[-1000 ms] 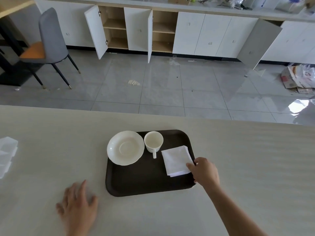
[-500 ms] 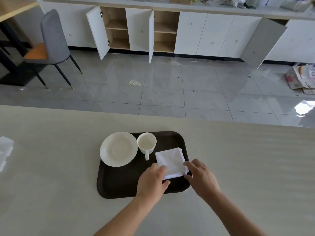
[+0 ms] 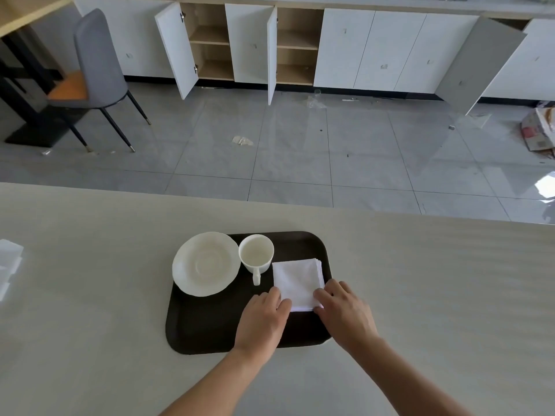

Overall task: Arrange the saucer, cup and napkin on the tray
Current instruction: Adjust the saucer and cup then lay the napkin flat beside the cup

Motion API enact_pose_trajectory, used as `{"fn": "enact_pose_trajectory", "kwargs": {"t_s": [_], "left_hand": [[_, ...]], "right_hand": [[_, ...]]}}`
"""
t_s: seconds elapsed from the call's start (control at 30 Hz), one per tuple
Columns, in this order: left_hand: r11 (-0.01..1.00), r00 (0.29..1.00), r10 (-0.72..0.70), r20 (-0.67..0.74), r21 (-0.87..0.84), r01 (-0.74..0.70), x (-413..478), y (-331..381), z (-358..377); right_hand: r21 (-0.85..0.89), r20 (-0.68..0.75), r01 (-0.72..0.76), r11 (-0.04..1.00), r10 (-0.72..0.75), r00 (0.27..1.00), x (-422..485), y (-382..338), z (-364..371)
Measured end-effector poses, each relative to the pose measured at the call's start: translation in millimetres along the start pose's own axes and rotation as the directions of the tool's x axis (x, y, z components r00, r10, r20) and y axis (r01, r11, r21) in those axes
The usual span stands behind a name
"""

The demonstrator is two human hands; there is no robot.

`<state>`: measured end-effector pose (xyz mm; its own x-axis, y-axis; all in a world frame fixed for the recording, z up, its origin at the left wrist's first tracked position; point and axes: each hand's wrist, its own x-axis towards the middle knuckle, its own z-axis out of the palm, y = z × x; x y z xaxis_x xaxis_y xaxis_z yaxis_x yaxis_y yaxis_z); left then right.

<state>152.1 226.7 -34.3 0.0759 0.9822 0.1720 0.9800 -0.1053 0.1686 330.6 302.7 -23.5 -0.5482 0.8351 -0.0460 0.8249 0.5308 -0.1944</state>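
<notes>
A dark brown tray (image 3: 210,334) lies on the pale table. A white saucer (image 3: 206,263) sits on its far left corner, overhanging the rim a little. Right beside it stands a white cup (image 3: 256,256), handle pointing toward me. A folded white napkin (image 3: 298,280) lies on the tray's right part. My left hand (image 3: 262,321) rests palm down with its fingertips on the napkin's near left corner. My right hand (image 3: 345,313) touches the near right corner the same way. Neither hand lifts the napkin.
White folded cloths (image 3: 9,265) lie at the table's left edge. Beyond the table's far edge is a tiled floor with a grey chair (image 3: 96,73), open white cabinets (image 3: 249,49) and a cardboard box (image 3: 539,130).
My left hand has come from the table at the lower left onto the tray and reached the napkin's near left corner. My right hand stays at the napkin's right corner.
</notes>
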Motion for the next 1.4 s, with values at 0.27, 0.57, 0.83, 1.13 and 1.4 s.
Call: {"fn": "enact_pose_trajectory", "kwargs": {"t_s": [0.27,0.57,0.83,1.13,1.4], "left_hand": [[1.0,0.999,-0.004,0.045,0.027,0.003,15.9,-1.0,2.8],[0.997,0.995,-0.078,0.063,0.03,0.076,27.1,5.0,-1.3],[0.992,0.989,-0.122,0.083,-0.03,0.124,28.2,8.4,1.9],[0.985,0.97,-0.17,0.176,0.008,0.172,23.9,10.7,9.0],[0.99,0.978,-0.137,0.154,0.06,0.129,32.3,19.5,15.9]], "right_hand": [[0.027,-0.036,-0.079,0.996,0.08,0.996,13.2,1.3,1.3],[0.039,-0.075,-0.088,0.995,0.091,0.993,30.3,6.7,5.1],[0.026,-0.076,-0.101,0.995,0.103,0.992,41.9,10.0,4.3],[0.055,-0.059,-0.102,0.993,0.105,0.993,42.5,12.2,7.0],[0.04,0.038,-0.036,0.999,0.034,0.999,59.1,20.4,4.9]]}}
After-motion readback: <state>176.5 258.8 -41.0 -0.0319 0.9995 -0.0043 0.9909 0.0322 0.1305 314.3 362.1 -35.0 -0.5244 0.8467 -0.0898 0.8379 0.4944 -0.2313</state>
